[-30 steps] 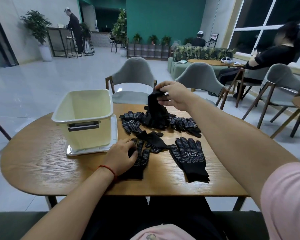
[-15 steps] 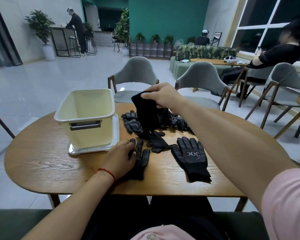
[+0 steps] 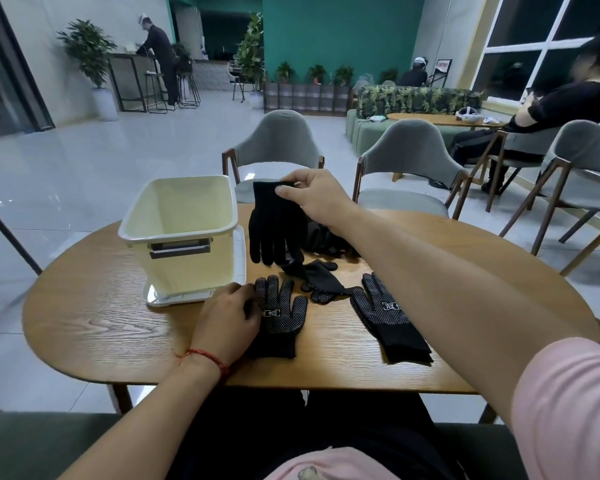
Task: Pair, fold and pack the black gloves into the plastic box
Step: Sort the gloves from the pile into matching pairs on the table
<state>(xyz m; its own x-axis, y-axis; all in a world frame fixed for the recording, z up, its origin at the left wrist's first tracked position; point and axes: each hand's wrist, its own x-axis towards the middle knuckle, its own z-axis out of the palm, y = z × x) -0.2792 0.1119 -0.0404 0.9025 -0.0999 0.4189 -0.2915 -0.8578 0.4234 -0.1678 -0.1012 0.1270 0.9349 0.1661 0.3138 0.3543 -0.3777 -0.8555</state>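
Observation:
My right hand (image 3: 314,199) pinches the cuff of a black glove (image 3: 274,226), which hangs fingers down above the table beside the cream plastic box (image 3: 181,233). My left hand (image 3: 227,318) rests on the left edge of a dotted black glove (image 3: 279,317) lying palm up on the wooden table (image 3: 94,317). Another dotted glove (image 3: 387,315) lies flat to the right. A further glove (image 3: 321,278) sits between them, and a heap of gloves (image 3: 326,237) lies behind, partly hidden by my right forearm.
The box stands on its white lid (image 3: 239,268) at the table's left middle. Two grey chairs (image 3: 278,147) (image 3: 409,164) face the far edge. A seated person (image 3: 565,109) and more chairs are at the right.
My right hand has lifted one glove out of the heap and carried it left, so it now hangs full length near the box. My left hand stays on the near glove.

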